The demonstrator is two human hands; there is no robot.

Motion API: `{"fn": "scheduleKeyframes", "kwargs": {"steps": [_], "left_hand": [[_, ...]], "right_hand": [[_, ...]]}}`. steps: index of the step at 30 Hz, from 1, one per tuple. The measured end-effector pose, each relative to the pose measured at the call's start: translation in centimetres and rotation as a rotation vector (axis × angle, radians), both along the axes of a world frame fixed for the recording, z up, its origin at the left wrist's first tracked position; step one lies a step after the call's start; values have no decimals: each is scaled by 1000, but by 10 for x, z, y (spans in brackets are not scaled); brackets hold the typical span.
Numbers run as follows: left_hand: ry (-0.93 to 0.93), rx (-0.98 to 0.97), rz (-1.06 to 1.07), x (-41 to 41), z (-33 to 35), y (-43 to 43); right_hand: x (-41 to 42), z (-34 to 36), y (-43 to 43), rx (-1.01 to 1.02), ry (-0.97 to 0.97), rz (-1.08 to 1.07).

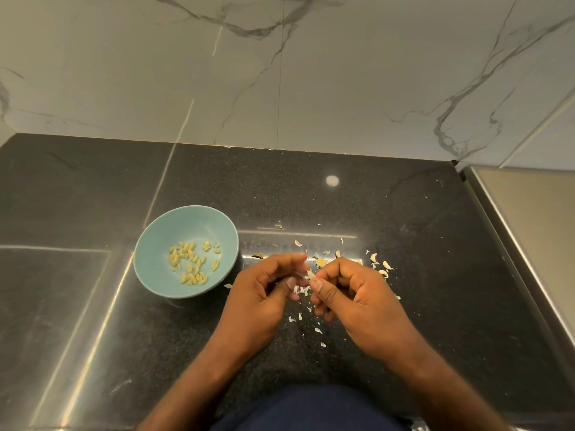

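Item: seed (310, 274), pale, small, held in the air between your two hands above the worktop (404, 213), just right of the bowl (186, 225). Right hand (351, 293): narrow grip, thumb and forefinger pinched on the seed, other fingers curled under. Left hand (264, 293): narrow grip too, fingertips curled in against the seed's other end; how firmly they hold it is hard to tell. Bowl: blue, holding a small heap of kernels (189, 262), with much of its floor bare. Husks (378, 264): loose flakes strewn on the worktop beyond and under your hands. Step in hand, as it appears: splitting the shell off this seed. To do it well, keep the right pinch steady on the broad faces and let the left nail work along the seam, so the shell opens without crushing what is inside. Pull the halves apart low over the husks so that flakes fall there and not in the bowl. Carry only the clean kernel left to the bowl and drop it from close above the heap.
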State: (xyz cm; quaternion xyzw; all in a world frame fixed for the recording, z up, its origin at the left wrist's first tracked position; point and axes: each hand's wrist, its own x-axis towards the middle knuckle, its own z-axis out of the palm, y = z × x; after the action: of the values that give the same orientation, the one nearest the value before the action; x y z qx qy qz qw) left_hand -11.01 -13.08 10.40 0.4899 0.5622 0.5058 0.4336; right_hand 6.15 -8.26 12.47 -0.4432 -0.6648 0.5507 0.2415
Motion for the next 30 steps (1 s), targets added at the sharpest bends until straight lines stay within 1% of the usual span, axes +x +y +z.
{"fn": "scheduleKeyframes", "kwargs": {"steps": [5, 7, 10, 13, 15, 19, 24, 26, 28, 30], "left_hand": [[301, 241, -129, -8, 3, 6], [415, 273, -147, -11, 5, 8], [532, 298, -191, -14, 6, 9], [673, 301, -236, -15, 8, 10], [731, 317, -259, -17, 12, 10], [744, 301, -348, -19, 17, 8], [809, 294, -322, -13, 14, 9], [816, 282, -287, -10, 13, 8], [782, 271, -239, -8, 11, 7], [712, 258, -173, -5, 8, 5]], "right_hand": [[1, 1, 5, -50, -27, 103], [3, 1, 7, -65, -47, 149], [5, 3, 8, -84, -50, 187], [3, 4, 8, -124, -6, 193], [1, 5, 6, -185, 45, 181], [-2, 9, 2, -347, 139, 132], [-3, 14, -1, -443, 149, 98], [-3, 12, -2, -428, 154, 85], [-4, 7, -3, -354, 152, 83], [-4, 0, -3, -156, 77, 107]]}}
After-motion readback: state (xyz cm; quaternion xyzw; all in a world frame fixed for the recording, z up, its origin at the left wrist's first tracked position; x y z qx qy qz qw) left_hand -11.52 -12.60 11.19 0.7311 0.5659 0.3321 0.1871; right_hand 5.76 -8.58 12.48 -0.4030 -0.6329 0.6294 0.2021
